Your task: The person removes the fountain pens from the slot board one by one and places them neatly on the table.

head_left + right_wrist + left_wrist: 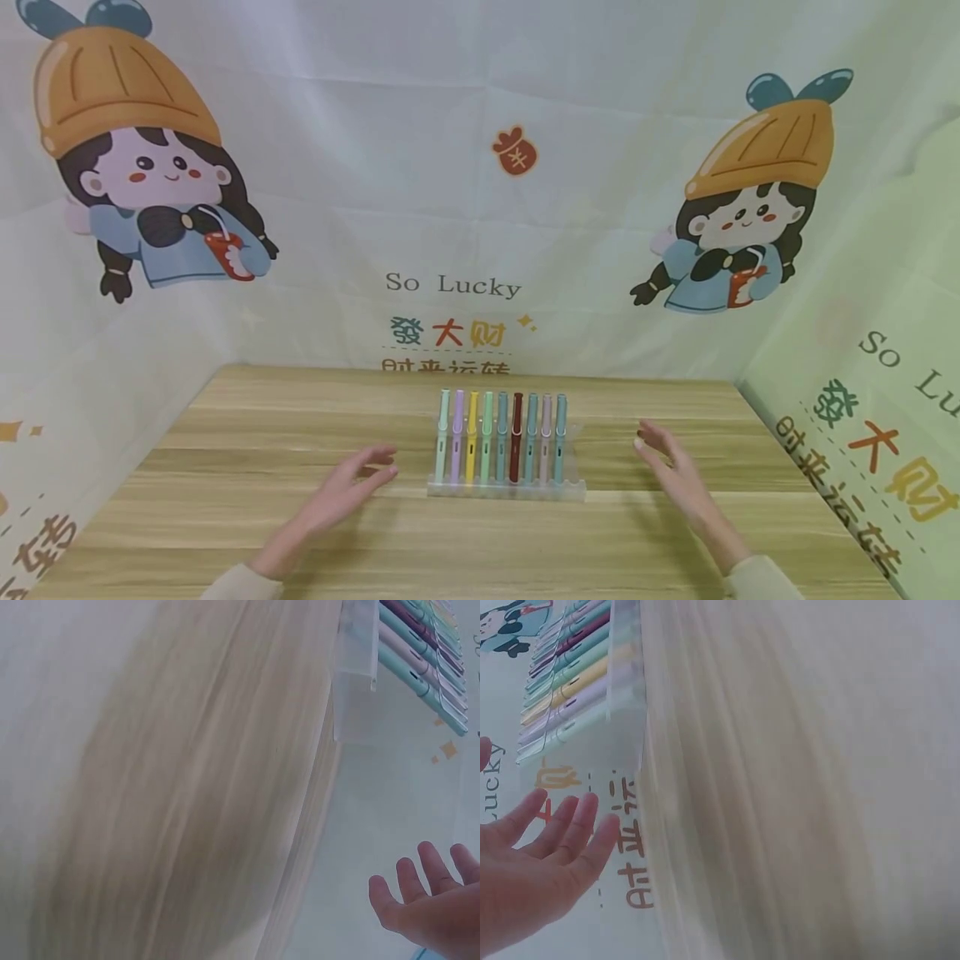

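Together only in head view, left hand (pixel 348 489), right hand (pixel 678 475), empty fingers (pixel 577 826) loosely spread, pens (pixel 502 450) between

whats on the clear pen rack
Nine pens rest side by side on the rack, one of them dark red. Their bottom ends are blurred behind its cloudy front lip, and the surface directly beneath the pens is covered.

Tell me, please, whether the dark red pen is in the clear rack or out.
In: the dark red pen rests in the clear rack, its lower end at the notched front lip.
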The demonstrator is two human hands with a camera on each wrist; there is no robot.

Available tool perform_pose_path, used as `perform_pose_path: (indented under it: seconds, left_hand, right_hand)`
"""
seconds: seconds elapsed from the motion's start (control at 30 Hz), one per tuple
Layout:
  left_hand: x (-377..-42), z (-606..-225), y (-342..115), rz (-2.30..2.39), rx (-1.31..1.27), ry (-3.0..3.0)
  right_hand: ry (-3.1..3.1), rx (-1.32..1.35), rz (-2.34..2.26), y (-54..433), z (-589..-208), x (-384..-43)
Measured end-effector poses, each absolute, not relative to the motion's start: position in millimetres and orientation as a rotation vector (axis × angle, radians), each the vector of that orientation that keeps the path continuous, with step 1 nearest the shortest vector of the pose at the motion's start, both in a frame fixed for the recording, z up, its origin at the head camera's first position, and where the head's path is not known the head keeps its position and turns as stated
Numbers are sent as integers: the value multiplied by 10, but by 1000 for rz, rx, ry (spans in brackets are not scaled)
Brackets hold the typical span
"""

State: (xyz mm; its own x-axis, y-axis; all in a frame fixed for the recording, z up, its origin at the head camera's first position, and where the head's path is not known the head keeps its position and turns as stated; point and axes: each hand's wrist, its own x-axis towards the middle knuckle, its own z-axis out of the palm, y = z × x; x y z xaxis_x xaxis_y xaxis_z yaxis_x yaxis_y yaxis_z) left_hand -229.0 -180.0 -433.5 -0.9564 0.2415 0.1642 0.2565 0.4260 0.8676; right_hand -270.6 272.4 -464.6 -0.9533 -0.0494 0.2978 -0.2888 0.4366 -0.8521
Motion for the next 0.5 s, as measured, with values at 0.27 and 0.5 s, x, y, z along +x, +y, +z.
perform_pose_path:
  seconds: [0.27,0.5]
  left_hand:
    - [-2286,-4383,-1729,-1830,-473,-2617]
    - [-2286,-4382,-1663,-1991,-452,-2588]
  right_hand:
    - [-2512,304,1612,2534,-4529,-2604]
    - [-2484,277,1773,2274,-4282,-2466]
